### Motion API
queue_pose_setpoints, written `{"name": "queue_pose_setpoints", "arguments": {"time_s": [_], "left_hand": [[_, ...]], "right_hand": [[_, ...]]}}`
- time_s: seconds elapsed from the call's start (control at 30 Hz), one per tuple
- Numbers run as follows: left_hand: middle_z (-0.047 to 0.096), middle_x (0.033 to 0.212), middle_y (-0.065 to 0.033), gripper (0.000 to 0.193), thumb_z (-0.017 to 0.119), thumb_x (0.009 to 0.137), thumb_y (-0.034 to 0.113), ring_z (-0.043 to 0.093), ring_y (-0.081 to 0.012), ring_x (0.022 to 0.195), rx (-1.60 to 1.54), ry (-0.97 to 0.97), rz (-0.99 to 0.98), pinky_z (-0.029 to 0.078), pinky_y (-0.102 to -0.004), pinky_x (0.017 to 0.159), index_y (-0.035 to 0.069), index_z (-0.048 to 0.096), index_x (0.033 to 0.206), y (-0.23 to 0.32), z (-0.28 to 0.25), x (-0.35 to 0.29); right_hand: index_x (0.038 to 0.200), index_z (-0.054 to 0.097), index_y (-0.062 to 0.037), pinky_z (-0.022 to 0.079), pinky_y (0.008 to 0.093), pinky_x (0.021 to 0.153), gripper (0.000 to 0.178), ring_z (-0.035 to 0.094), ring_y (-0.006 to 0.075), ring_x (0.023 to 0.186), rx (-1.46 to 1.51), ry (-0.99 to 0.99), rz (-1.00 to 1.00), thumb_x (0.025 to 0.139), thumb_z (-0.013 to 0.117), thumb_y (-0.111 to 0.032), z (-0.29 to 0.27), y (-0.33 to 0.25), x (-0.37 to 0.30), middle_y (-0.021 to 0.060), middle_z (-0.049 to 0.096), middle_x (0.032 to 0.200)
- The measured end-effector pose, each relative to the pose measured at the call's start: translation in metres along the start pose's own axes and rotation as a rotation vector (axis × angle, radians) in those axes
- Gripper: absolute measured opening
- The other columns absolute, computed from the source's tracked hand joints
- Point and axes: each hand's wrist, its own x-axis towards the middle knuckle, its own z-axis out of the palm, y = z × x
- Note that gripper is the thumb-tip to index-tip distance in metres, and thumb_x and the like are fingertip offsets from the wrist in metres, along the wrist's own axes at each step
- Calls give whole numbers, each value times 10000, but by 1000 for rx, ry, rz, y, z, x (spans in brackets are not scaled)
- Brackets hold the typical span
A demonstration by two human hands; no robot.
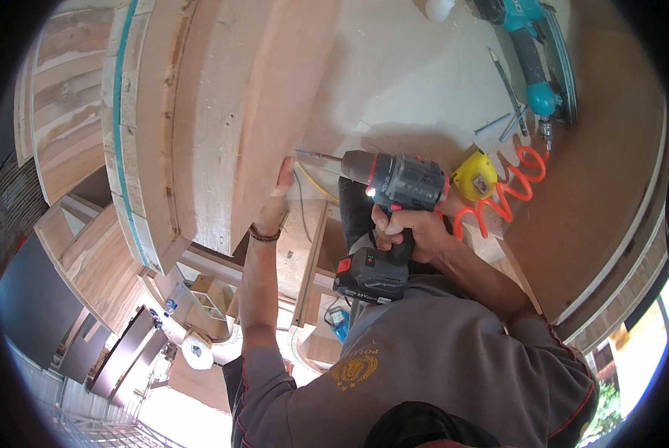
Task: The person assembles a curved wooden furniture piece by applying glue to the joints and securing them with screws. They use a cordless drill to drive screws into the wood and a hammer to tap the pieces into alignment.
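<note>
A black and red cordless drill (409,181) is gripped in my right hand (418,230), fingers wrapped round its handle. Its long bit points left, the tip close to the edge of a thick wooden panel (278,89); whether it touches the wood I cannot tell. The drill's small lamp is lit. My left hand (285,178) is at that panel's edge, just below the bit tip, its fingers mostly hidden by the wood. To the right of the drill lies a yellow tape measure (475,178).
A teal air nailer (530,63) with an orange coiled hose (527,175) lies at the far right. Near it are a pencil (505,86) and some long screws (493,125). Striped wooden panels (69,104) stand at left. A blue tool (339,323) sits lower down.
</note>
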Motion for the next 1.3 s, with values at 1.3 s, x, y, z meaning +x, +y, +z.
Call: {"name": "queue_pose_setpoints", "arguments": {"time_s": [1.3], "left_hand": [[537, 1372, -159, 803, 827, 824, 48, 569, -254, 1167, -92, 44, -158, 501, -412, 995, -27, 365, 1477, -3, -3, -1]], "right_hand": [[992, 630, -45, 479, 299, 599, 266, 528, 122, 628, -213, 45, -238, 731, 621, 3, 4, 25, 29, 40, 608, 807]]}}
